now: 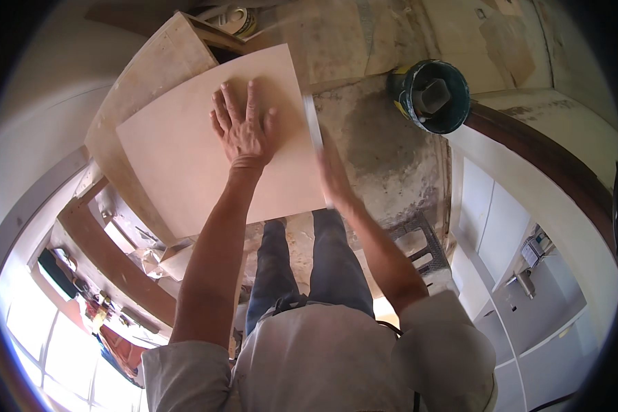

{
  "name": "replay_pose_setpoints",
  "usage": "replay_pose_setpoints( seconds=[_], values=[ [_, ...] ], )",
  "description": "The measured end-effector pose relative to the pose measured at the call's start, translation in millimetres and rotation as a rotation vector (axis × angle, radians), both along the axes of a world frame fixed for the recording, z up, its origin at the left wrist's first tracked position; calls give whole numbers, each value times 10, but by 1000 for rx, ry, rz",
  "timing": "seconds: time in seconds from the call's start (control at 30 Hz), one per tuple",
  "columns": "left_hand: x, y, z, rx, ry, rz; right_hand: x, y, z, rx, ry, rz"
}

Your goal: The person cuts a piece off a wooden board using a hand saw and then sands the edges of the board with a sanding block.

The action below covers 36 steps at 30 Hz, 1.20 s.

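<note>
A large pale, flat board (pixel 178 144) lies before me on a wooden worktop (pixel 141 65). My left hand (pixel 244 130) rests flat on the board with its fingers spread, holding nothing. At the board's right edge, my right hand (pixel 333 175) is smeared by motion. A pale narrow strip (pixel 312 120) runs along that edge, against my right palm, and shows beyond the hand at both ends. The strip's exact kind is too blurred to tell, and the fingers of that hand are mostly hidden.
A dark green bucket (pixel 439 65) with a pale container inside stands at the far right. Close by runs a dark brown wooden edge (pixel 535 151). A black plastic crate (pixel 419 244) sits low on the right. A round tin (pixel 239 22) is behind the worktop.
</note>
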<state>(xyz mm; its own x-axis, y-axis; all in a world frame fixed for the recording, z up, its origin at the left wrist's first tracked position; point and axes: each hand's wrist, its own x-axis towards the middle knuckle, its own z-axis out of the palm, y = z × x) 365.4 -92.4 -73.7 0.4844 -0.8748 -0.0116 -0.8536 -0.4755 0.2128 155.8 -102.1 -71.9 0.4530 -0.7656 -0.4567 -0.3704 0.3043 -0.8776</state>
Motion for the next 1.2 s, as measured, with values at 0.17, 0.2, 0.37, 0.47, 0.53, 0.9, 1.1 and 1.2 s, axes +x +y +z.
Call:
replay_pose_setpoints(
  seconds=[0.17, 0.2, 0.37, 0.47, 0.53, 0.9, 1.1, 1.2],
  values=[
    [17, -7, 16, 98, 2, 15, -206, 279, 24, -5, -88, 18],
    [19, -7, 17, 37, -11, 11, -14, 45, -59, -45, -14, 3],
    [18, -14, 18, 116, -20, 15, 1084, -1544, -347, -142, -129, 18],
    [14, -10, 32, 67, -26, 9, 1314, -1804, -344, -260, -303, -32],
    [9, -7, 42, 51, -22, 8, 1116, -1532, -261, -223, -202, -29],
    [32, -23, 55, 83, 8, 29, 421, -499, -63, -183, -45, -21],
    [21, -1, 72, 76, 9, 23, 1285, -1870, -442, -89, -71, 98],
    [11, -7, 87, 72, 34, 36, 928, -1312, -281, -181, -170, 37]
  ],
)
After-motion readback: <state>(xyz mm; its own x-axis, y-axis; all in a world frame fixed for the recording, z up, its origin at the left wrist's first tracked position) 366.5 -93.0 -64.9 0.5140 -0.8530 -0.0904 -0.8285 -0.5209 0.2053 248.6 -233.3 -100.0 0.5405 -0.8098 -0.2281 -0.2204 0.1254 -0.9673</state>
